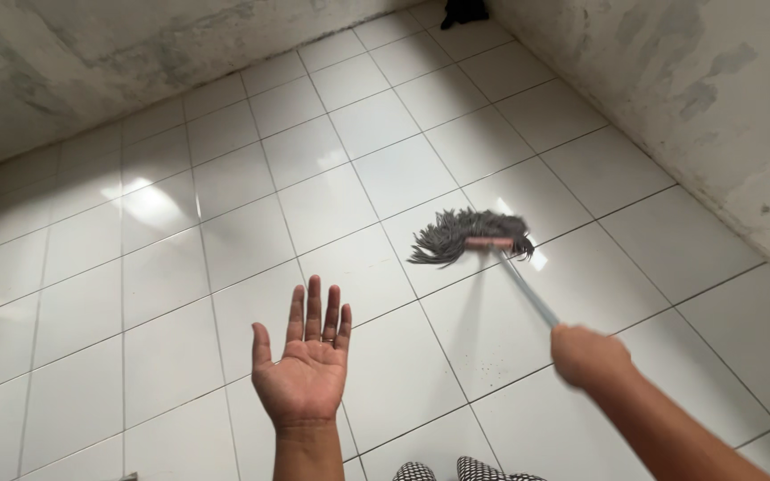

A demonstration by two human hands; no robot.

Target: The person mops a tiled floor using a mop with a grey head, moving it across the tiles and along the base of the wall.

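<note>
On the white tiled floor (225, 223), toward two o'clock from the middle of the view, lies the grey stringy head of a mop (472, 236), its strands fanned out to nine o'clock across a tile seam. A reddish clamp holds the strands, and from it a thin pale handle (528, 294) runs down toward five o'clock, blurred along its length.

The right hand (588, 354) is wrapped around the lower end of that handle at about four o'clock in the view, its fingers curled tight around the shaft in a closed fist; the hand is blurred, so single fingers cannot be told apart. The bare forearm runs on to the lower right corner.

The left hand (307, 361) is at six o'clock, held palm up above the floor and touching nothing. Its fingers (314, 312) are straight and close together, pointing to twelve o'clock, the thumb standing out to the side. A thin ring shows on one finger.

Rough, stained grey walls (706, 98) bound the floor at twelve and three o'clock. A dark object (465, 12) sits in the far corner at one o'clock. Black-and-white patterned cloth (465, 470) shows at the bottom edge.
</note>
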